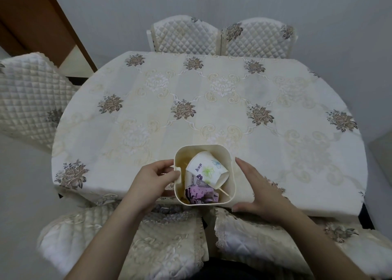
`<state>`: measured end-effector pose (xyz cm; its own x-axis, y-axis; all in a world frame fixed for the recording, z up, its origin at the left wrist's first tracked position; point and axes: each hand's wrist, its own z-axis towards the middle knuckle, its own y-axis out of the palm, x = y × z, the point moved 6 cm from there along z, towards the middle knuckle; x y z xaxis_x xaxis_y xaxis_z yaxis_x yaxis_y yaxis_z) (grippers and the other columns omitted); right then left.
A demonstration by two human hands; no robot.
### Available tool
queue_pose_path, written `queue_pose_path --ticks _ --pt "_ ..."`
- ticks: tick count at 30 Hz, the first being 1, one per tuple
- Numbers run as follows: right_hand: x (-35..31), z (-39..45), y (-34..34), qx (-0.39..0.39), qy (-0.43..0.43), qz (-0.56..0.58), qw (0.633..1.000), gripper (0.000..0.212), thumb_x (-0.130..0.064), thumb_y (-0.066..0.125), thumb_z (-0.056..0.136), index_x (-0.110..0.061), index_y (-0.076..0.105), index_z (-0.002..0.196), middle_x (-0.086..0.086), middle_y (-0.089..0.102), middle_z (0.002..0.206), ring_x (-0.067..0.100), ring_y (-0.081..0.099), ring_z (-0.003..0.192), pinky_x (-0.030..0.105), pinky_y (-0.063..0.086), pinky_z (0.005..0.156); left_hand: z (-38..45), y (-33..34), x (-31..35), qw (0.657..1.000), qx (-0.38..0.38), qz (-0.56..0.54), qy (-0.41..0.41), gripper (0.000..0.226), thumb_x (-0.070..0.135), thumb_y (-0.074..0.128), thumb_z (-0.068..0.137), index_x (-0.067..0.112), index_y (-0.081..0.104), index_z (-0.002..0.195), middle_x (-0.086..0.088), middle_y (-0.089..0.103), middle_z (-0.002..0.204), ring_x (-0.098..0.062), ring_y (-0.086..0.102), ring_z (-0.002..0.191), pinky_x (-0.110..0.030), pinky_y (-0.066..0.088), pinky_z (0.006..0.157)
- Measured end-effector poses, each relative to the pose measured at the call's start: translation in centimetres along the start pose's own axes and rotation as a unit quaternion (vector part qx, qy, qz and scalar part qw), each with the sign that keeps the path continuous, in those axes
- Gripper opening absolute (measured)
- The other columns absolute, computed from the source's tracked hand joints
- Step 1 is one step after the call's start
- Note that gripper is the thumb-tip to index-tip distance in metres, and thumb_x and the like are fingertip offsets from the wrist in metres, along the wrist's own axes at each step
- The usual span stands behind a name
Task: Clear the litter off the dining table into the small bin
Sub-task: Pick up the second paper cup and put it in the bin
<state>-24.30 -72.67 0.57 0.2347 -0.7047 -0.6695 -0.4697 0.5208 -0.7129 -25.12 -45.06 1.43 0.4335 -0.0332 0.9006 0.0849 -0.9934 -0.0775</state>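
Note:
A small cream bin (232,173) stands at the near edge of the dining table (212,110). Inside it lie a tipped white paper cup (209,169) with a flower print, a purple wrapper (201,196) and a thin wooden stick (223,191). My left hand (152,180) grips the bin's left side at its little handle. My right hand (256,186) is flat with fingers spread, just right of the bin; whether it touches the bin's wall I cannot tell.
The table carries a cream floral cloth. Two quilted chairs (220,36) stand at the far side, one chair (27,97) at the left, and two chairs (169,241) are tucked in below my arms. A brown door (38,21) is at the upper left.

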Motion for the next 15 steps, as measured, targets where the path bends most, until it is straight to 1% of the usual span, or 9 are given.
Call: queue_pose_path --ticks 2,4,5,7,8,10,12,13,15 --pt "-0.3 0.2 0.4 -0.014 0.004 0.058 0.998 0.119 -0.064 0.08 0.059 -0.056 -0.003 0.144 -0.04 0.004 0.151 -0.018 0.011 0.137 0.021 0.025 0.107 -0.3 0.2 0.2 1.0 -0.012 0.005 0.006 0.034 0.0 0.068 0.088 0.007 0.071 0.121 0.012 0.06 0.063 -0.004 0.066 0.067 -0.023 0.057 0.055" --pt "-0.9 0.5 0.6 -0.019 0.01 0.107 0.994 0.124 -0.058 0.087 0.054 -0.055 0.002 0.145 -0.037 0.017 0.149 -0.015 0.024 0.134 0.023 0.034 0.102 -0.8 0.4 0.4 0.999 -0.032 0.006 0.008 0.033 0.0 0.068 0.089 0.009 0.073 0.119 0.006 0.063 0.068 -0.005 0.068 0.07 -0.021 0.056 0.057" --pt "-1.2 0.7 0.7 -0.019 0.011 0.125 0.992 0.126 -0.055 0.089 0.052 -0.053 0.005 0.146 -0.035 0.024 0.148 -0.012 0.031 0.133 0.027 0.038 0.101 -1.0 0.5 0.5 0.999 -0.045 0.001 0.004 0.031 0.001 0.068 0.089 0.012 0.075 0.117 -0.004 0.066 0.075 -0.007 0.07 0.074 -0.023 0.057 0.058" --pt "-1.9 0.8 0.8 -0.022 0.001 0.142 0.99 0.13 -0.051 0.093 0.049 -0.047 0.008 0.147 -0.028 0.032 0.147 -0.007 0.038 0.132 0.033 0.043 0.101 -1.5 0.6 0.8 0.998 -0.067 -0.004 -0.002 0.029 0.003 0.067 0.09 0.017 0.078 0.112 -0.027 0.065 0.095 -0.016 0.071 0.083 -0.029 0.059 0.058" --pt "-2.1 0.8 0.8 -0.024 -0.006 0.142 0.99 0.133 -0.051 0.094 0.048 -0.045 0.007 0.148 -0.025 0.034 0.147 -0.004 0.039 0.132 0.036 0.044 0.102 -1.7 0.6 1.0 0.997 -0.071 -0.002 -0.001 0.029 0.003 0.066 0.09 0.019 0.079 0.11 -0.031 0.064 0.102 -0.019 0.069 0.084 -0.029 0.059 0.058" --pt "-2.3 0.8 0.8 -0.02 -0.012 0.135 0.991 0.139 -0.052 0.094 0.046 -0.042 0.002 0.149 -0.023 0.034 0.148 -0.001 0.039 0.133 0.04 0.044 0.103 -2.0 0.5 1.4 0.997 -0.072 0.003 0.001 0.029 0.003 0.064 0.09 0.021 0.08 0.106 -0.034 0.062 0.105 -0.021 0.066 0.085 -0.029 0.058 0.057" --pt "-2.5 0.7 0.8 -0.012 -0.016 0.133 0.991 0.141 -0.052 0.094 0.045 -0.043 0.0 0.149 -0.023 0.032 0.15 0.001 0.039 0.134 0.042 0.044 0.103 -2.3 0.5 1.8 0.997 -0.072 0.004 0.004 0.03 0.002 0.062 0.091 0.022 0.081 0.103 -0.033 0.064 0.11 -0.02 0.067 0.084 -0.029 0.058 0.058" --pt "-2.6 0.6 0.8 -0.008 -0.02 0.132 0.991 0.14 -0.052 0.094 0.045 -0.043 0.001 0.149 -0.023 0.032 0.15 0.001 0.04 0.133 0.04 0.045 0.102 -2.3 0.4 2.0 0.997 -0.075 0.007 0.007 0.03 0.002 0.062 0.091 0.022 0.081 0.103 -0.032 0.065 0.112 -0.019 0.068 0.083 -0.029 0.058 0.058" --pt "-2.5 0.4 0.7 0.004 -0.024 0.132 0.991 0.136 -0.054 0.093 0.045 -0.044 0.006 0.148 -0.026 0.033 0.147 -0.003 0.042 0.13 0.033 0.046 0.097 -2.4 0.3 2.3 0.996 -0.091 0.014 0.018 0.027 0.005 0.064 0.092 0.023 0.08 0.105 -0.028 0.067 0.108 -0.017 0.069 0.087 -0.027 0.058 0.059"
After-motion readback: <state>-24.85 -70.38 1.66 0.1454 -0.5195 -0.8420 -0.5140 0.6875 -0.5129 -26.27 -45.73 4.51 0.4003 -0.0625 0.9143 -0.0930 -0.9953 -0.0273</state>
